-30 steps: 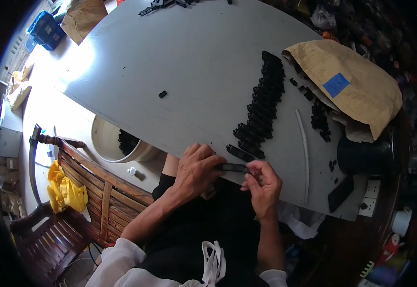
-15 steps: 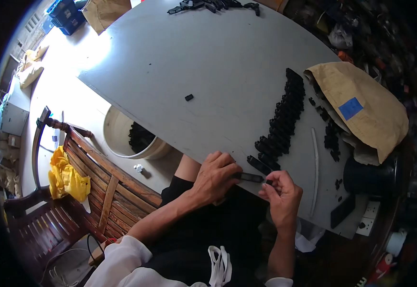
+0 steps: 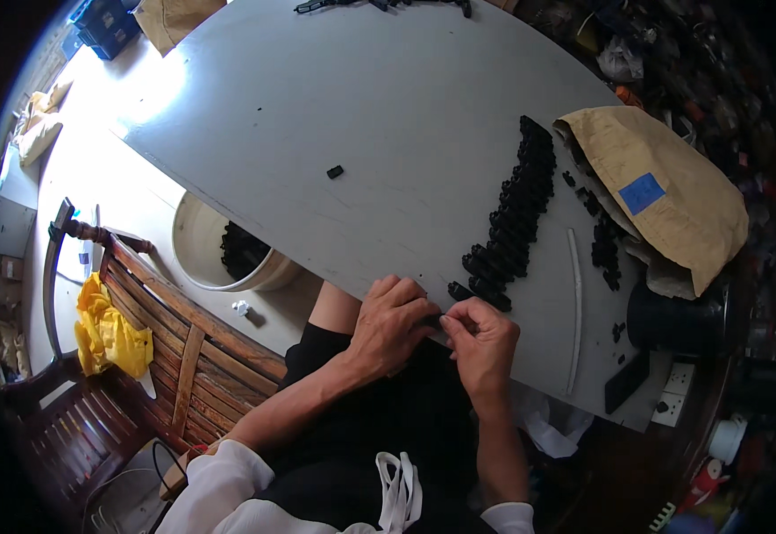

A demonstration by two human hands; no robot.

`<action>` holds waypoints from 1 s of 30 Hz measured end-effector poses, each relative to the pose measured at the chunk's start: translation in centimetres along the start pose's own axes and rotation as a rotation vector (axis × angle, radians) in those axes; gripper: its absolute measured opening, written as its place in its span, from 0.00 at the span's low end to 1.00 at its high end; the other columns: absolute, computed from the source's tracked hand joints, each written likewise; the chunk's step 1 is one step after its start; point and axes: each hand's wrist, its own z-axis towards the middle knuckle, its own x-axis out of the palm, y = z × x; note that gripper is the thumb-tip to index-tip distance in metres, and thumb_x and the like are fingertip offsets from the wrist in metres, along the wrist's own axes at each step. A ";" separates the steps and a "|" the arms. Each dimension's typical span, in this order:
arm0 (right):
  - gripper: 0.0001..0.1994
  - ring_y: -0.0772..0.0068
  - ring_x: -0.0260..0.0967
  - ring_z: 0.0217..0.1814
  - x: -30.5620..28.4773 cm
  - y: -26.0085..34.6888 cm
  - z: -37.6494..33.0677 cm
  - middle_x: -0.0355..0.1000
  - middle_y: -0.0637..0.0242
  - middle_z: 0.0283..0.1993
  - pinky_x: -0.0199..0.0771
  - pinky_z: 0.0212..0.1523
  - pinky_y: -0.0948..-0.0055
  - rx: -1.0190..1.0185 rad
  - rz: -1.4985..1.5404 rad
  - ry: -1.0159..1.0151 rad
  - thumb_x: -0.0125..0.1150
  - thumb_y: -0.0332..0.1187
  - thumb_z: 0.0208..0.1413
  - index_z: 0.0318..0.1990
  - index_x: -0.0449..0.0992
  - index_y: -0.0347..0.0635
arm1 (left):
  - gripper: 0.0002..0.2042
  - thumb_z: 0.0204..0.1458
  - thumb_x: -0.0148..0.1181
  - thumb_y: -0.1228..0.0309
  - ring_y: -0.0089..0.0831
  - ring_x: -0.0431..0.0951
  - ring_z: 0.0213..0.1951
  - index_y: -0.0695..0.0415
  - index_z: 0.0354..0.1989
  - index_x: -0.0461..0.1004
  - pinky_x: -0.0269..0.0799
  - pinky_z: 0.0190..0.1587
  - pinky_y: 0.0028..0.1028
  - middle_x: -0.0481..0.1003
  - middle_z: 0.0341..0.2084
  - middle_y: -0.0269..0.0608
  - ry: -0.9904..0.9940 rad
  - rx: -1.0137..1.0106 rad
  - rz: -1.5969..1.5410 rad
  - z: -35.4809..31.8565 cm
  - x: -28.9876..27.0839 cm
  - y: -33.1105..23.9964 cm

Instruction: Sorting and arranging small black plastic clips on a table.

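My left hand (image 3: 392, 325) is closed round a black plastic part (image 3: 432, 320) at the table's near edge, and most of that part is hidden by the fingers. Close beside it, my right hand (image 3: 483, 345) pinches at the part's right end. Whatever small piece sits between the right fingertips is covered. Just beyond my hands, a long slanting row of similar black plastic parts (image 3: 520, 209) lies packed together on the grey table (image 3: 388, 214). Right of the row are several small black pieces (image 3: 605, 254). A single small black block (image 3: 335, 172) lies apart, towards the left.
A brown paper bag (image 3: 686, 191) with a blue label rests over a black container (image 3: 673, 322) at the right. A pale curved strip (image 3: 574, 311) and a flat black piece (image 3: 626, 383) lie nearby. Left are a white bucket (image 3: 189, 254) holding black parts and a wooden bench (image 3: 188, 311).
My right hand has moved left, up against my left hand, bringing its fingertips to the part's end. The part's exposed length is now mostly covered. The whole view has shifted slightly.
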 end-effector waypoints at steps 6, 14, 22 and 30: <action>0.05 0.83 0.60 0.19 0.6 0.4 0.1 0.66 0.68 0.20 0.61 0.21 0.78 -0.065 -0.112 -0.015 0.62 0.17 0.46 0.25 0.71 0.32 | 0.13 0.32 0.69 0.74 0.37 0.67 0.36 0.56 0.31 0.77 0.62 0.40 0.32 0.69 0.30 0.37 -0.003 -0.016 -0.024 -0.2 0.1 0.1; 0.07 0.70 0.64 0.22 0.0 0.6 0.7 0.67 0.60 0.24 0.63 0.23 0.72 -0.111 -0.277 0.045 0.62 0.18 0.45 0.25 0.69 0.32 | 0.13 0.31 0.68 0.75 0.37 0.68 0.36 0.56 0.29 0.77 0.61 0.39 0.33 0.69 0.29 0.37 0.005 -0.018 -0.030 0.1 0.2 0.0; 0.10 0.48 0.69 0.32 0.1 1.3 0.5 0.70 0.56 0.28 0.65 0.30 0.56 0.000 -0.426 0.051 0.64 0.26 0.46 0.28 0.66 0.38 | 0.13 0.30 0.68 0.75 0.38 0.68 0.36 0.55 0.29 0.78 0.62 0.39 0.34 0.70 0.29 0.36 0.064 -0.008 -0.026 0.3 -0.1 0.2; 0.09 0.47 0.70 0.32 -1.1 1.2 0.9 0.70 0.56 0.25 0.66 0.30 0.56 -0.060 -0.453 0.157 0.62 0.27 0.48 0.29 0.66 0.39 | 0.14 0.28 0.68 0.77 0.38 0.68 0.35 0.56 0.29 0.78 0.63 0.39 0.33 0.70 0.29 0.37 0.108 0.002 -0.037 1.1 -0.4 -0.2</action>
